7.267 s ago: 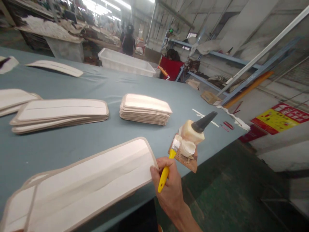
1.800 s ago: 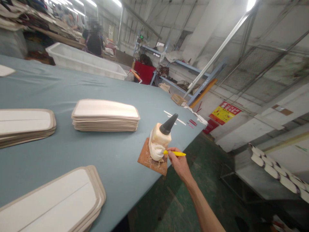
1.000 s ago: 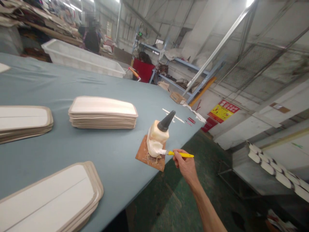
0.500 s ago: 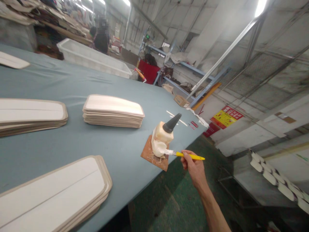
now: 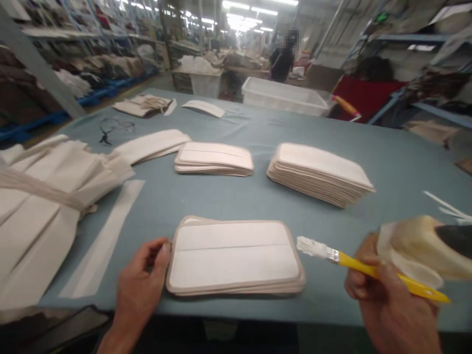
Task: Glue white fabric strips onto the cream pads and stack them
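A stack of flat white panels with beige edges lies in front of me, the top one marked by a dark lengthwise line. My left hand is at the stack's left edge, thumb and fingertips pinched together there; how many layers they grip is hidden. My right hand is closed round the yellow handle of a paintbrush. White paste coats its bristles, which point left, just off the stack's right edge. Behind that hand stands a cream plastic bottle with a dark nozzle, partly covered by the fingers.
Farther back on the blue-green table are a tall panel stack and a lower one. A tied bundle of pale pieces and a whitish strip lie left. Beyond are a white bin and a person.
The view has swung left to the near stack. The brush has left the paste by the bottle and is now beside the panels. My left hand has come into view at their left edge.
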